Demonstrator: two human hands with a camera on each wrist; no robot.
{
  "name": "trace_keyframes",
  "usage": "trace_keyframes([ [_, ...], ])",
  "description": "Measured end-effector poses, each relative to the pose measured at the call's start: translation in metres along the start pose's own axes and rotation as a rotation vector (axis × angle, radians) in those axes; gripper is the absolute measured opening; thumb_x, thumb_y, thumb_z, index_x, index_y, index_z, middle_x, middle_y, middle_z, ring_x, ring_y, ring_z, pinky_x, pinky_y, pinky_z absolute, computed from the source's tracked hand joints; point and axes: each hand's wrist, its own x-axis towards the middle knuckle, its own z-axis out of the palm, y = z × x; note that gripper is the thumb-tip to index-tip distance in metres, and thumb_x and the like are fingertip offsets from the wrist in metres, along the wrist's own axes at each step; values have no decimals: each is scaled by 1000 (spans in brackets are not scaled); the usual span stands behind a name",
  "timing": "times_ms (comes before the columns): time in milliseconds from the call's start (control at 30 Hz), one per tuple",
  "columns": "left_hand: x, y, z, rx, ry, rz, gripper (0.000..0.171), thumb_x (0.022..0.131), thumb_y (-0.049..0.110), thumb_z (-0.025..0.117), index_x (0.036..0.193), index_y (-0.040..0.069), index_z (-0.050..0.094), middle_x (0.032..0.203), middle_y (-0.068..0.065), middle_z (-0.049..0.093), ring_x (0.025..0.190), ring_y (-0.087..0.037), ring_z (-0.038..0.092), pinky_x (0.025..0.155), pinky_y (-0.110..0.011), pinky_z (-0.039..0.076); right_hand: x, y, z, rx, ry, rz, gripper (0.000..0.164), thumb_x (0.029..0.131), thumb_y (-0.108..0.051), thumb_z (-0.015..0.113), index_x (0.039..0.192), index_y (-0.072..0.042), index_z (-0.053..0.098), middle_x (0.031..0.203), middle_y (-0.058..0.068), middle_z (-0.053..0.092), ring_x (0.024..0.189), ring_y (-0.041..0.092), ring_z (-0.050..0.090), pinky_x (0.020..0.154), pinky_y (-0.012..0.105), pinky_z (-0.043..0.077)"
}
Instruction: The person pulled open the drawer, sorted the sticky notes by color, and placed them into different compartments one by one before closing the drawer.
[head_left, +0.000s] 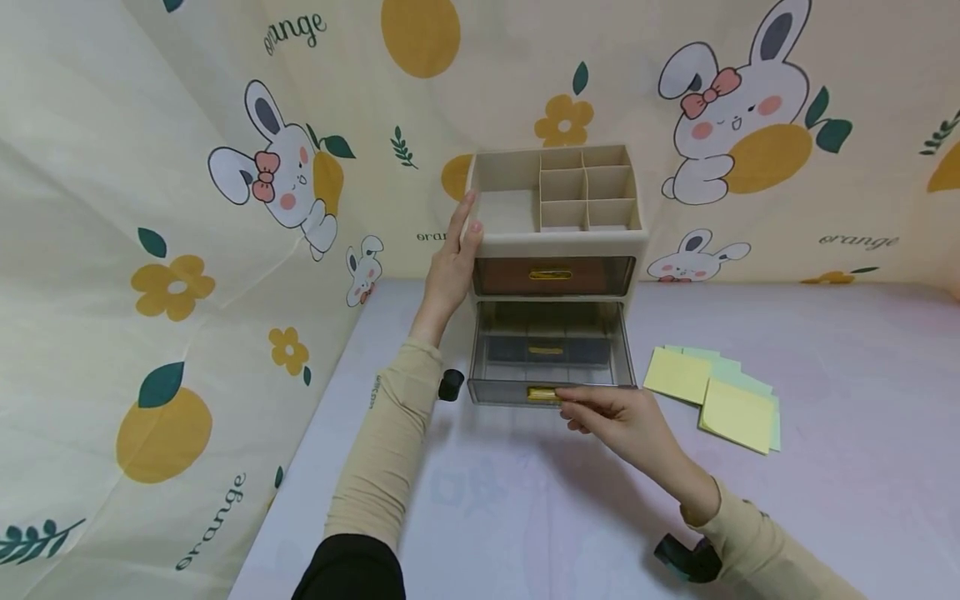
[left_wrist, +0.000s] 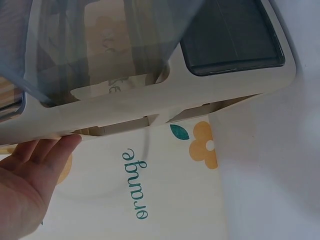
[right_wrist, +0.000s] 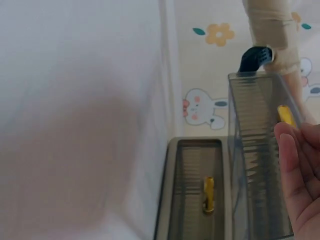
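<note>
A cream desktop drawer organizer (head_left: 562,244) stands against the patterned backdrop. Its middle drawer (head_left: 480,358), of clear grey plastic, is pulled out. My right hand (head_left: 626,425) pinches the gold handle (head_left: 542,393) of that drawer between thumb and fingers; the right wrist view shows the same hand (right_wrist: 300,175) at the handle (right_wrist: 286,115). With straight fingers, my left hand (head_left: 450,271) rests against the organizer's left side. In the left wrist view, the fingertips of the left hand (left_wrist: 32,185) touch the cream frame (left_wrist: 125,102). Inside the pulled-out drawer I see no objects.
Yellow and green sticky notes (head_left: 738,417) lie on the white table (head_left: 847,375) to the right. The closed upper drawer (head_left: 510,277) looks brown inside. A closed lower drawer (right_wrist: 192,165) has its own gold handle. Divided compartments (head_left: 562,185) form the organizer's top.
</note>
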Motion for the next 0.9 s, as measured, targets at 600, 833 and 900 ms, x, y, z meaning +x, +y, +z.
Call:
trace_keyframes([
  [600,0,0,0,-6,2,-16,44,94,58,28,134,66,12,154,4,26,125,-43,46,95,-61,39,11,-10,-50,-92,307,-90,15,80,1,68,95,-2,71,73,-11,67,61,2,60,53,12,46],
  [833,0,1,0,-4,1,-23,43,94,58,29,133,67,13,154,5,26,127,-41,45,97,-61,38,17,21,-86,-162,386,155,26,85,-16,68,108,-4,67,82,-31,60,73,-11,58,63,6,44],
  [900,0,2,-1,-4,1,-20,43,94,58,28,133,67,12,154,5,26,127,-42,45,97,-61,38,17,32,-96,-187,359,233,34,86,-22,67,115,-5,63,86,-30,59,76,-13,56,66,5,43],
])
